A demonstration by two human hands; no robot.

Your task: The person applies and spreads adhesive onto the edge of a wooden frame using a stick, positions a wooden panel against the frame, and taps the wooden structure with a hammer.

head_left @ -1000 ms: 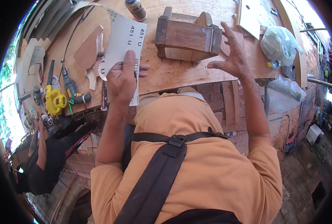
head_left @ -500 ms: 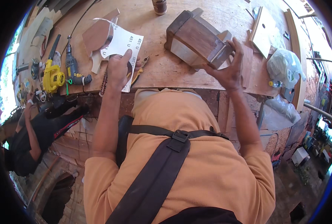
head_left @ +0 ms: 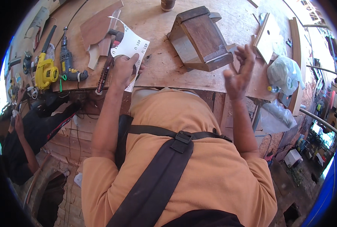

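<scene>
My left hand (head_left: 124,72) is closed on a white-backed sheet of sandpaper (head_left: 130,42) with a ragged, curved torn edge and printed marks. The sheet stands up off the bench between thumb and fingers. In front of me lies a tapered wooden box (head_left: 200,39), with a dark reddish-brown panel, dark end blocks and paler angled sides. My right hand (head_left: 239,73) is held just right of the box's near end, fingers spread, with nothing in it. Beyond the sheet, a dark-handled tool (head_left: 116,34) shows partly hidden.
Flat wood offcuts (head_left: 98,23), a grey drill (head_left: 68,62) and a yellow blower (head_left: 46,72) lie on the bench (head_left: 153,34) to the left. On the right are a pale board (head_left: 266,36) and a plastic bag (head_left: 285,73). A co-worker (head_left: 28,128) is at the far left.
My right hand has let go of the wooden box and opened beside it. The box has turned, its near end swinging toward me. My left hand still holds the sheet.
</scene>
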